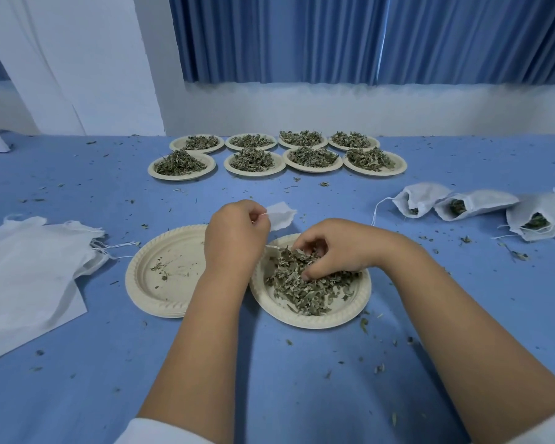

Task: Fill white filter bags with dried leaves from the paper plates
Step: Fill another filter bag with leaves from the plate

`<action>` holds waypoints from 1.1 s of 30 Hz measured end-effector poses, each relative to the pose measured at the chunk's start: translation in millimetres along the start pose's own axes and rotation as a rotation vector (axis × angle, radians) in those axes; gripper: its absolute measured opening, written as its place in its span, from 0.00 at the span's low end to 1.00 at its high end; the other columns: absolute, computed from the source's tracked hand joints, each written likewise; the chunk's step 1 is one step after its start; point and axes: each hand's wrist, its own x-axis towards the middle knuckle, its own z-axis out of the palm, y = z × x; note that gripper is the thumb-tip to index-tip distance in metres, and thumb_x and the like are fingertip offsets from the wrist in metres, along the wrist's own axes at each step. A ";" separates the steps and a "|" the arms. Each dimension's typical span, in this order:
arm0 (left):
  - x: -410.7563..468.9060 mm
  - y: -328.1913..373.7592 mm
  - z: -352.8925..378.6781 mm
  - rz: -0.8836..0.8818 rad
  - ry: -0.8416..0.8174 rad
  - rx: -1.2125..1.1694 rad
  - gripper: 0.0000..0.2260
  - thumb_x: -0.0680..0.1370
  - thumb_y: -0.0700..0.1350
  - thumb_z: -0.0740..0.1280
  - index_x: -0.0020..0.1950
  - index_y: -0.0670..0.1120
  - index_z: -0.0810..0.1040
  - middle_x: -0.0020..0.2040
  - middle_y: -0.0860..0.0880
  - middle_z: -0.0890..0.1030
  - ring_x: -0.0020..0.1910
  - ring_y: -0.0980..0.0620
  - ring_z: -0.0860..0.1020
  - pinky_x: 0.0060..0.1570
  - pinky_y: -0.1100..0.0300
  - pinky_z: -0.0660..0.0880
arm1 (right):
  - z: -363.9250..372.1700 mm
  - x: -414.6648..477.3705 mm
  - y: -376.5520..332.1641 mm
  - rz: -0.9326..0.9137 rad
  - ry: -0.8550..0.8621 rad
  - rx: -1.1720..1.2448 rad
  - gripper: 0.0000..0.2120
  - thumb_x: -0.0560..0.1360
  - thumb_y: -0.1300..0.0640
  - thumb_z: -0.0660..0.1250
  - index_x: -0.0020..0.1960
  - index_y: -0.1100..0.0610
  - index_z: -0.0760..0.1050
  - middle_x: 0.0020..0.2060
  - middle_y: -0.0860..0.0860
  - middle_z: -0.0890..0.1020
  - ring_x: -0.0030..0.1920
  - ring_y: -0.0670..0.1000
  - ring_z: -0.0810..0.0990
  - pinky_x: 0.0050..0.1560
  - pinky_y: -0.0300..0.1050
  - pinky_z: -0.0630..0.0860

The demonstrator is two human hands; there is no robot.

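My left hand (236,233) pinches a small white filter bag (281,215) by its mouth, holding it above the gap between two near paper plates. My right hand (332,249) digs its curled fingers into the pile of dried leaves (305,290) on the right near plate (350,312) and grips some of them. The left near plate (151,283) holds only a few crumbs. Most of the bag is hidden behind my left hand.
Several paper plates heaped with leaves (277,153) stand in two rows at the far side. Filled bags (471,208) lie at the right. A stack of flat white bags (29,270) lies at the left. Leaf bits litter the blue tabletop (269,379).
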 end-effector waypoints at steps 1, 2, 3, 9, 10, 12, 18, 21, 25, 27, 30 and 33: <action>-0.3 -0.2 0.8 0.004 -0.013 -0.011 0.07 0.77 0.43 0.67 0.53 0.48 0.83 0.46 0.52 0.83 0.46 0.51 0.80 0.45 0.59 0.75 | 0.3 0.1 -0.3 -0.006 -0.001 -0.010 0.10 0.70 0.52 0.76 0.45 0.45 0.76 0.30 0.35 0.76 0.30 0.33 0.73 0.31 0.27 0.66; -0.6 -0.6 1.7 0.007 -0.025 -0.021 0.07 0.77 0.43 0.68 0.53 0.47 0.83 0.46 0.51 0.83 0.47 0.52 0.80 0.47 0.59 0.76 | -0.1 0.0 -0.3 -0.011 0.003 -0.011 0.08 0.70 0.54 0.75 0.44 0.46 0.77 0.27 0.33 0.75 0.28 0.35 0.72 0.30 0.27 0.66; -0.7 -1.0 2.6 0.012 -0.034 -0.027 0.06 0.77 0.43 0.68 0.52 0.47 0.83 0.46 0.51 0.83 0.47 0.52 0.80 0.48 0.58 0.76 | -1.3 -0.7 -0.2 -0.013 0.008 0.000 0.07 0.71 0.57 0.74 0.43 0.46 0.78 0.26 0.34 0.75 0.27 0.37 0.72 0.30 0.28 0.66; 0.4 -1.7 4.6 -0.001 -0.018 -0.041 0.05 0.77 0.43 0.69 0.49 0.46 0.85 0.44 0.51 0.84 0.44 0.53 0.80 0.42 0.62 0.71 | -16.2 -11.8 4.3 -0.005 0.056 0.139 0.07 0.71 0.58 0.73 0.44 0.46 0.81 0.28 0.37 0.77 0.31 0.40 0.74 0.36 0.31 0.70; 0.4 -1.6 4.4 -0.006 -0.004 -0.038 0.05 0.77 0.43 0.69 0.48 0.46 0.85 0.43 0.51 0.84 0.43 0.53 0.79 0.41 0.62 0.71 | -18.4 -13.3 4.9 -0.011 0.071 0.184 0.07 0.71 0.59 0.73 0.44 0.46 0.81 0.28 0.38 0.77 0.31 0.41 0.74 0.35 0.31 0.70; 0.5 -1.7 3.2 -0.023 0.051 -0.017 0.06 0.77 0.43 0.68 0.46 0.46 0.85 0.41 0.50 0.83 0.40 0.51 0.78 0.38 0.61 0.70 | -21.3 -14.9 5.9 -0.023 0.108 0.265 0.09 0.72 0.60 0.73 0.43 0.46 0.81 0.28 0.40 0.77 0.31 0.43 0.73 0.34 0.31 0.70; 5.2 -7.3 -6.0 -0.068 0.247 -0.003 0.07 0.79 0.41 0.65 0.47 0.43 0.83 0.41 0.48 0.82 0.38 0.49 0.75 0.37 0.58 0.69 | -19.5 -11.8 4.5 -0.009 0.177 0.312 0.10 0.73 0.62 0.71 0.41 0.46 0.80 0.25 0.41 0.72 0.28 0.43 0.70 0.32 0.33 0.69; 4.8 -6.2 -4.5 -0.028 0.234 0.002 0.07 0.79 0.41 0.65 0.48 0.43 0.83 0.42 0.45 0.83 0.40 0.47 0.78 0.38 0.57 0.71 | -20.1 -13.0 4.1 0.003 0.230 0.347 0.10 0.73 0.62 0.71 0.41 0.47 0.80 0.28 0.43 0.75 0.28 0.41 0.72 0.31 0.31 0.71; 2.3 -1.5 0.6 0.049 0.138 0.048 0.07 0.78 0.40 0.66 0.48 0.43 0.84 0.43 0.44 0.83 0.41 0.45 0.78 0.38 0.54 0.72 | -25.9 -16.5 4.7 0.010 0.268 0.424 0.10 0.74 0.64 0.70 0.40 0.50 0.80 0.28 0.42 0.75 0.29 0.41 0.73 0.33 0.32 0.72; -0.2 2.4 3.4 0.092 0.069 0.047 0.07 0.78 0.40 0.66 0.50 0.43 0.84 0.45 0.44 0.84 0.44 0.45 0.79 0.43 0.53 0.75 | -24.9 -14.7 3.6 0.021 0.295 0.472 0.11 0.74 0.63 0.69 0.39 0.49 0.80 0.30 0.44 0.75 0.30 0.41 0.75 0.35 0.33 0.74; -3.2 9.2 8.1 0.118 -0.005 0.104 0.07 0.78 0.43 0.67 0.53 0.44 0.83 0.49 0.45 0.83 0.46 0.45 0.79 0.41 0.57 0.70 | -17.7 -8.3 -1.4 0.041 0.352 0.576 0.10 0.75 0.63 0.69 0.40 0.49 0.80 0.30 0.44 0.75 0.31 0.41 0.76 0.35 0.33 0.75; -5.2 12.9 10.5 0.150 -0.022 0.194 0.06 0.79 0.43 0.66 0.48 0.41 0.80 0.46 0.43 0.80 0.41 0.47 0.74 0.38 0.57 0.64 | -11.3 -1.8 -4.8 0.057 0.405 0.683 0.09 0.75 0.63 0.69 0.42 0.50 0.80 0.31 0.44 0.76 0.32 0.42 0.76 0.37 0.36 0.77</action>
